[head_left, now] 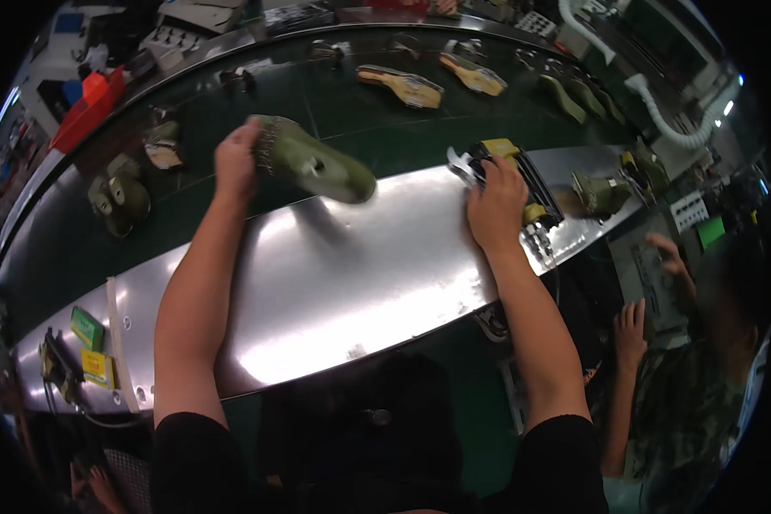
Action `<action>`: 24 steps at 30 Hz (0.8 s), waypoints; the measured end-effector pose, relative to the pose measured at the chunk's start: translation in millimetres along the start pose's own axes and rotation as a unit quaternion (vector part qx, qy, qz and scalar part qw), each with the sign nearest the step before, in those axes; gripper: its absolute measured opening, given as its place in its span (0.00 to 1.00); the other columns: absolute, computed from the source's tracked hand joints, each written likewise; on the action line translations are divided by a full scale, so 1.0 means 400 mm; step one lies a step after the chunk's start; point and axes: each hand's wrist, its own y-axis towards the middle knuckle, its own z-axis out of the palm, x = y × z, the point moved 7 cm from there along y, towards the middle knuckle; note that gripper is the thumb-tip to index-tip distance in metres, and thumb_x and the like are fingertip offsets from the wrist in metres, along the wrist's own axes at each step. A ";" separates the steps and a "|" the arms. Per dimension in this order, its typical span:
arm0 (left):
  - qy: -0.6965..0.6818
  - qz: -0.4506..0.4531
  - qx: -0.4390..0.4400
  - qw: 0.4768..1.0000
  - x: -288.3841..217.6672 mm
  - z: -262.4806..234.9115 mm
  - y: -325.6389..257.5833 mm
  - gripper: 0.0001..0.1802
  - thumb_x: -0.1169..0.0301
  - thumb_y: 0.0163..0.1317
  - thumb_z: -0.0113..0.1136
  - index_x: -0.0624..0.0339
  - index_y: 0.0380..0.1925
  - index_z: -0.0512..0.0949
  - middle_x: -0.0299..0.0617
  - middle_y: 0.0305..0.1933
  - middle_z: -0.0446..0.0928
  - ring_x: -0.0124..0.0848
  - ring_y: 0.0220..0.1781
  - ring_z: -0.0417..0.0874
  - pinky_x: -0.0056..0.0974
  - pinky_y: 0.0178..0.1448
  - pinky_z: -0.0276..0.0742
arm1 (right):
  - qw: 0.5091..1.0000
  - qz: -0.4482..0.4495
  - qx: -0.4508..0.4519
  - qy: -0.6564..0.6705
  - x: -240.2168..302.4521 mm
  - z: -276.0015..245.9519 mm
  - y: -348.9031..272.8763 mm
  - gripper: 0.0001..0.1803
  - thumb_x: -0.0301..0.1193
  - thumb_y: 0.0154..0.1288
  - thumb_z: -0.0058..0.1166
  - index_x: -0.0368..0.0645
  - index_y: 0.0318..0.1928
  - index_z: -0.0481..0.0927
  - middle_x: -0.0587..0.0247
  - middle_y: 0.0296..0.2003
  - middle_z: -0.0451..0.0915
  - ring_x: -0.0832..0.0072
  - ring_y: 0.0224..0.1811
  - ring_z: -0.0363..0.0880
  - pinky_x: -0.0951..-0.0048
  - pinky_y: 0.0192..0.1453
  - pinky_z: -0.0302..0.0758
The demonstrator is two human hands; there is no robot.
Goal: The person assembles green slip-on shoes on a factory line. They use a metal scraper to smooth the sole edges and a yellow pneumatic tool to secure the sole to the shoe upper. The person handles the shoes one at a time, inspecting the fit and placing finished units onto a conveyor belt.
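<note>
- the left hand (236,161) was clenched around the heel end of an olive-green shoe upper on its last (317,161), held just above the dark conveyor belt (231,214) at the edge of the shiny steel table (334,283).
- the right hand (494,206) lay flat, fingers loose, on a black and yellow tool (514,176) on the table.
- a neighbouring person's hands (632,330) showed far right.

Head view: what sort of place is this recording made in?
Most likely a shoe factory assembly line. A dark green conveyor belt carries rows of shoe lasts, the left hand holds an olive-green last, and the right hand rests on a tool at a steel workbench.
</note>
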 end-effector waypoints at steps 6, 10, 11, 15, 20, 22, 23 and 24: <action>0.269 -0.049 0.284 0.919 -0.016 0.297 -0.246 0.22 0.59 0.71 0.68 0.70 0.51 0.83 0.44 0.42 0.86 0.28 0.43 0.85 0.34 0.54 0.81 | 1.000 -0.003 0.016 -0.016 0.005 0.006 -0.002 0.26 0.27 0.64 0.62 0.37 0.63 0.77 0.51 0.67 0.72 0.52 0.73 0.67 0.46 0.78 0.59; 0.170 -0.135 0.327 0.920 0.014 0.292 -0.210 0.20 0.60 0.71 0.68 0.67 0.51 0.83 0.45 0.43 0.87 0.28 0.44 0.86 0.35 0.50 0.83 | 1.000 -0.011 0.018 -0.021 0.005 0.010 0.004 0.26 0.26 0.64 0.62 0.36 0.62 0.77 0.50 0.67 0.72 0.52 0.73 0.67 0.47 0.78 0.60; 0.135 -0.174 0.328 0.919 0.031 0.281 -0.186 0.20 0.60 0.71 0.68 0.67 0.51 0.83 0.46 0.43 0.87 0.28 0.44 0.87 0.36 0.49 0.83 | 0.999 -0.011 0.018 -0.026 0.005 0.008 0.003 0.26 0.26 0.64 0.62 0.36 0.62 0.78 0.50 0.67 0.72 0.52 0.73 0.67 0.47 0.78 0.60; 0.187 -0.065 0.149 0.969 0.088 0.126 0.089 0.24 0.55 0.71 0.67 0.62 0.57 0.82 0.43 0.53 0.86 0.31 0.53 0.86 0.38 0.55 0.83 | 0.999 -0.018 0.019 -0.030 0.013 0.006 0.008 0.26 0.25 0.63 0.62 0.35 0.62 0.78 0.49 0.67 0.73 0.51 0.72 0.67 0.47 0.77 0.60; 0.259 0.088 -0.053 0.960 0.128 -0.140 0.448 0.39 0.53 0.59 0.78 0.67 0.65 0.79 0.57 0.65 0.81 0.43 0.68 0.81 0.43 0.70 0.75 | 0.999 -0.027 0.027 -0.031 0.022 0.018 0.016 0.25 0.24 0.63 0.62 0.35 0.61 0.78 0.49 0.67 0.74 0.50 0.72 0.69 0.47 0.77 0.61; 0.264 0.104 -0.083 0.955 0.148 -0.217 0.545 0.39 0.55 0.57 0.78 0.61 0.67 0.79 0.56 0.68 0.79 0.45 0.70 0.79 0.44 0.71 0.74 | 0.999 -0.030 0.032 -0.026 0.029 0.024 0.023 0.25 0.24 0.63 0.62 0.36 0.61 0.79 0.49 0.67 0.74 0.49 0.72 0.69 0.47 0.77 0.61; 0.228 0.099 -0.062 0.967 0.173 -0.207 0.566 0.39 0.57 0.56 0.78 0.59 0.67 0.79 0.54 0.70 0.77 0.46 0.72 0.77 0.45 0.71 0.74 | 0.998 -0.026 0.039 -0.029 0.022 0.023 0.014 0.25 0.24 0.62 0.61 0.36 0.61 0.79 0.49 0.67 0.74 0.49 0.72 0.69 0.47 0.77 0.62; 0.250 0.103 -0.047 0.962 0.183 -0.209 0.589 0.39 0.57 0.56 0.78 0.57 0.68 0.79 0.54 0.71 0.76 0.46 0.72 0.76 0.45 0.71 0.74 | 0.998 -0.024 0.042 -0.032 0.021 0.021 0.013 0.25 0.24 0.62 0.61 0.36 0.61 0.79 0.48 0.67 0.74 0.49 0.72 0.69 0.47 0.77 0.62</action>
